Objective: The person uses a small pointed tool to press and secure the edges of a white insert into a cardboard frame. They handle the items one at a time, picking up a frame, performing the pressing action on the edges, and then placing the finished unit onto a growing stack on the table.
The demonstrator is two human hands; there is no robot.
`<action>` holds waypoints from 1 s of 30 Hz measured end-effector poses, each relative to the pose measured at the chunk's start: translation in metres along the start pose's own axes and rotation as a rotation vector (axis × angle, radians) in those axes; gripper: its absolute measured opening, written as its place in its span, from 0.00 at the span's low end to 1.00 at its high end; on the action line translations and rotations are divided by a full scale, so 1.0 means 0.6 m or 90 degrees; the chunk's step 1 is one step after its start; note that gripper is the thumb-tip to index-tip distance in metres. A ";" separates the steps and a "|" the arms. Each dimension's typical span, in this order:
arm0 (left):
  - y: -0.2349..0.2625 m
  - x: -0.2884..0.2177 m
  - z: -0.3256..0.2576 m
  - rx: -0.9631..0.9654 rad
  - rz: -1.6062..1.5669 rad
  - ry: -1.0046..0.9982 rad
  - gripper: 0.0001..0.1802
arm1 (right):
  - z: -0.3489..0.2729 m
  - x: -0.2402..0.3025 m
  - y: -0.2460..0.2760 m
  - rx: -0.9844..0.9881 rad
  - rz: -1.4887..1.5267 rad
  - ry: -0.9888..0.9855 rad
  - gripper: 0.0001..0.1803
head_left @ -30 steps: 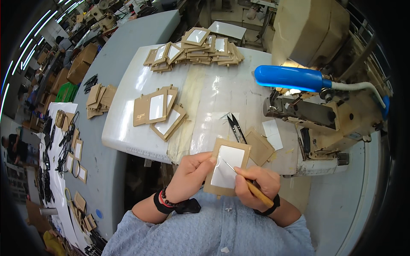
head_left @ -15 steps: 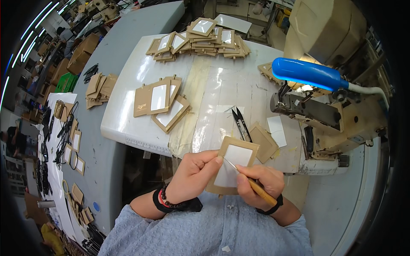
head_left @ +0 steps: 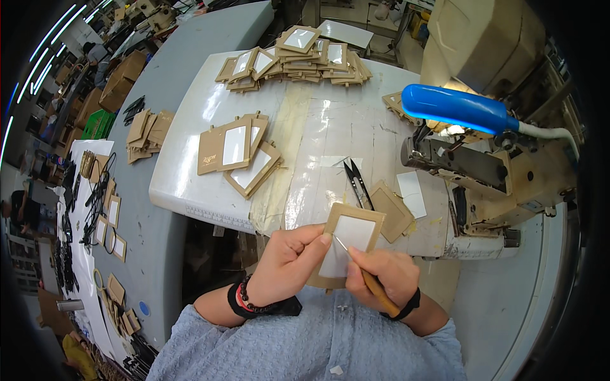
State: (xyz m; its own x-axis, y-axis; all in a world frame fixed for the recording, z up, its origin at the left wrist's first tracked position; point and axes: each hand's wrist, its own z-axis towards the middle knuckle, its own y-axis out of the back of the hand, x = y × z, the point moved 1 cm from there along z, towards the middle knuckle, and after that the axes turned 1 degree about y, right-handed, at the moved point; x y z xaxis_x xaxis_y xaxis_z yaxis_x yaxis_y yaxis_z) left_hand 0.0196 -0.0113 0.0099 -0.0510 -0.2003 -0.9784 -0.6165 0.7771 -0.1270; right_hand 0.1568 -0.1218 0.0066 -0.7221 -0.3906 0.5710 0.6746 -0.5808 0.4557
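Between thumb and fingers, my left hand pinches the left edge of a tan card holder with a clear window over white. My right hand grips an awl by its wooden handle. Its thin metal tip lies on the window's left edge, close to my left thumb. The lower part of the holder is partly behind my right hand. Just beyond the holder, black thread snips lie on the table beside a tan piece and a white card.
A sewing machine with a blue-covered lamp stands on the right. Finished-looking holders form a small stack at the left and a large heap at the back. A grey side table carries more pieces and black cords.
My right hand has shifted slightly left and down, and the awl is held more steeply. The holder and my left hand stay nearly in place.
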 end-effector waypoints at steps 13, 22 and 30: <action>-0.003 -0.012 -0.005 0.017 0.197 -0.178 0.12 | 0.033 -0.021 0.032 0.028 0.739 -0.715 0.12; -0.002 0.000 0.009 -0.003 -0.079 0.037 0.15 | -0.005 0.007 0.024 -0.134 0.506 -0.387 0.08; 0.004 0.009 0.011 0.007 -0.173 0.067 0.14 | -0.002 -0.035 0.017 -0.185 0.200 -0.332 0.31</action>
State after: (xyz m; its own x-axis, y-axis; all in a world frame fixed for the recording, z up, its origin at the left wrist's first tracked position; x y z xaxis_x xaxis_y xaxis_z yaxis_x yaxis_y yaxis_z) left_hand 0.0231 -0.0063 0.0033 0.0337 -0.4626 -0.8859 -0.6096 0.6929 -0.3850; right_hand 0.1784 -0.1201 -0.0014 -0.2797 -0.2184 0.9349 0.7192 -0.6927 0.0534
